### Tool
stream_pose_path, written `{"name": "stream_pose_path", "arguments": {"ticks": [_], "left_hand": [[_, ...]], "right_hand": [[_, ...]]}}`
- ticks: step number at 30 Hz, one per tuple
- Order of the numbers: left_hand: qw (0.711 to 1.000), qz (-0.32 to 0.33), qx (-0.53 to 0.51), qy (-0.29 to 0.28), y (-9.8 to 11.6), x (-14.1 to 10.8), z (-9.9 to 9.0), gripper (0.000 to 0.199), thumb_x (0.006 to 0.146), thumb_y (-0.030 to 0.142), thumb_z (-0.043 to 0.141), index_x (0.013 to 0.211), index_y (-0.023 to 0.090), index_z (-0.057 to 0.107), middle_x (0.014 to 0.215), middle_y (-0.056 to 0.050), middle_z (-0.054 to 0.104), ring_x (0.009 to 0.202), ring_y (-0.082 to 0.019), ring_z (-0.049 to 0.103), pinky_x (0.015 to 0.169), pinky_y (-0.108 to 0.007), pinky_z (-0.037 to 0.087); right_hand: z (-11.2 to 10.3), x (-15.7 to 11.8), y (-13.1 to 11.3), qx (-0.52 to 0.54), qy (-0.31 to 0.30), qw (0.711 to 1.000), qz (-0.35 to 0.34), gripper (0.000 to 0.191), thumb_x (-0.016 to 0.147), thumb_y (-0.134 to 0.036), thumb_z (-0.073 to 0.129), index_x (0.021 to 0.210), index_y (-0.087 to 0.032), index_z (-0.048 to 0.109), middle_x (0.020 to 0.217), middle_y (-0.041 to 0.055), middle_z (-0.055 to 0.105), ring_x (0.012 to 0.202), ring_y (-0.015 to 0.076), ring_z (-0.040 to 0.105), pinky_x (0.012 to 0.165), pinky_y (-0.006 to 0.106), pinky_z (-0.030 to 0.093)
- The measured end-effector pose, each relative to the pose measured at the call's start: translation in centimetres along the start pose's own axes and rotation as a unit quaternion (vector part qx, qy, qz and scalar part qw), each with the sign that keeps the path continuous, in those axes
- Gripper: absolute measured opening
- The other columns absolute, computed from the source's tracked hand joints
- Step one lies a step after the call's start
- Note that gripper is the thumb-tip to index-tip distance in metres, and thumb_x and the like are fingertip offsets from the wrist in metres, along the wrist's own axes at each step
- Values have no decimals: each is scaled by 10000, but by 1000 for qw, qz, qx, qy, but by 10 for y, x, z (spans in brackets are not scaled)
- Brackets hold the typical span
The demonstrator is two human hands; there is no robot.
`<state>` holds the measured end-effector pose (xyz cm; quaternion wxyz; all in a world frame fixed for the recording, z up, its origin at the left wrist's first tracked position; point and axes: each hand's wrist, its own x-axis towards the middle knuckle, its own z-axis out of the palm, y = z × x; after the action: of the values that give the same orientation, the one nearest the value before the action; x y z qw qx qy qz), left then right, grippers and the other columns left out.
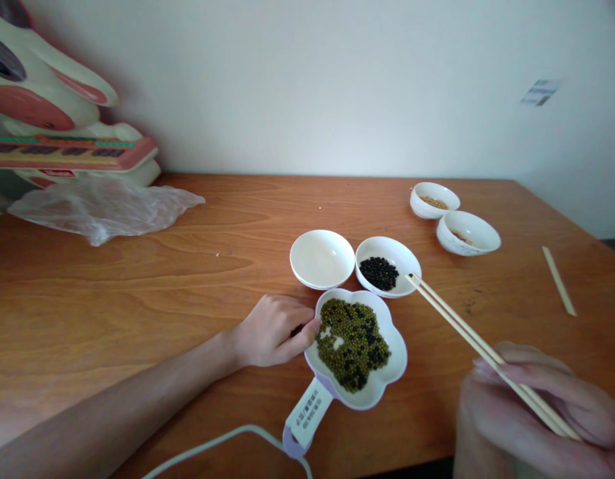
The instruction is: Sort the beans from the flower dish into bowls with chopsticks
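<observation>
My left hand (277, 330) grips the left rim of a flower-shaped dish (398, 352) with a labelled handle. Green beans (340, 359) mixed with black ones lie in the dish. My right hand (532, 399) is closed round a pair of wooden chopsticks (480, 342). Their tips hold one black bean (410, 275) at the right rim of a white bowl (395, 249), which contains a heap of black beans (380, 273). Touching that bowl on its left is another white bowl (321, 258) with nothing in it.
Two white bowls (470, 234) with small contents stand at the back right. A wooden stick (559, 281) lies at the right. Clear plastic (128, 209) and a toy keyboard (72, 154) are at the back left. A white cable (212, 442) runs along the front.
</observation>
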<state>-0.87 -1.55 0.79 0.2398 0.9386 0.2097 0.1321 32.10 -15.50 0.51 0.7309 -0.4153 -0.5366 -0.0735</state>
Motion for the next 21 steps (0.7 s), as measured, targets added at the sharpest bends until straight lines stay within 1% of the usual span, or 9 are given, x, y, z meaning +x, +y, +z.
{"name": "stream_pose_path", "arguments": {"ticks": [2, 4, 5, 8, 10, 13, 17, 19, 21], "left_hand": [[1000, 0, 0, 2, 0, 0, 0, 381, 1091, 325, 354, 748, 206, 470, 709, -6, 613, 631, -146, 545, 645, -312, 366], [1000, 0, 1, 4, 0, 0, 0, 378, 1091, 323, 354, 749, 207, 466, 708, -4, 609, 630, -146, 541, 647, -315, 362], [1000, 1, 1, 5, 0, 0, 0, 377, 1091, 324, 355, 750, 208, 463, 707, -3, 607, 630, -146, 540, 647, -316, 359], [1000, 4, 2, 4, 0, 0, 1, 369, 1092, 325, 356, 757, 208, 459, 717, -1, 613, 636, -147, 540, 648, -317, 353], [1000, 4, 4, 4, -1, 0, 2, 366, 1093, 323, 354, 761, 208, 458, 724, -1, 618, 639, -146, 543, 648, -319, 348], [1000, 2, 12, 1, -2, 0, 3, 369, 1094, 325, 350, 760, 208, 454, 720, -1, 616, 641, -146, 545, 647, -321, 339], [1000, -1, 13, 1, -2, 0, 2, 373, 1095, 326, 346, 759, 205, 451, 723, -4, 620, 640, -144, 543, 648, -319, 333], [1000, -1, 10, 5, -1, 0, 2, 372, 1095, 325, 348, 757, 205, 448, 723, -4, 618, 637, -142, 538, 648, -318, 332], [1000, -1, 6, 6, 0, 0, 1, 372, 1093, 326, 352, 753, 205, 439, 714, -2, 609, 632, -140, 529, 645, -318, 329]], "right_hand": [[18, 2, -2, -22, 64, 996, 53, 798, 1041, -603, 178, 707, -185, 770, 572, 62, 631, 581, 215, 649, 537, 353, 392], [32, 0, -5, -30, 62, 993, 96, 787, 1034, -623, 199, 704, -186, 764, 575, 70, 647, 594, 223, 636, 548, 355, 373], [36, -2, -5, -40, 77, 992, 94, 784, 1024, -650, 217, 692, -189, 756, 573, 72, 641, 603, 229, 631, 561, 359, 375], [32, -7, -6, -33, 71, 992, 100, 797, 1015, -693, 210, 689, -198, 743, 572, 71, 641, 600, 235, 630, 565, 367, 391], [25, -10, -6, -1, 38, 993, 113, 836, 1013, -716, 170, 700, -200, 749, 563, 68, 650, 577, 223, 630, 549, 364, 406], [22, -10, -12, 73, -51, 984, 157, 897, 987, -776, 144, 690, -201, 765, 523, 64, 635, 518, 209, 603, 539, 363, 438], [35, -10, -28, 119, -196, 934, 274, 895, 961, -817, 188, 701, -204, 786, 577, 81, 647, 576, 228, 626, 559, 373, 470], [41, -11, -34, 124, -234, 918, 294, 869, 959, -821, 202, 701, -222, 777, 595, 74, 646, 590, 218, 620, 555, 354, 459], [43, -12, -36, 124, -249, 913, 297, 857, 956, -824, 197, 706, -236, 768, 601, 65, 642, 590, 208, 607, 553, 342, 449]]}}
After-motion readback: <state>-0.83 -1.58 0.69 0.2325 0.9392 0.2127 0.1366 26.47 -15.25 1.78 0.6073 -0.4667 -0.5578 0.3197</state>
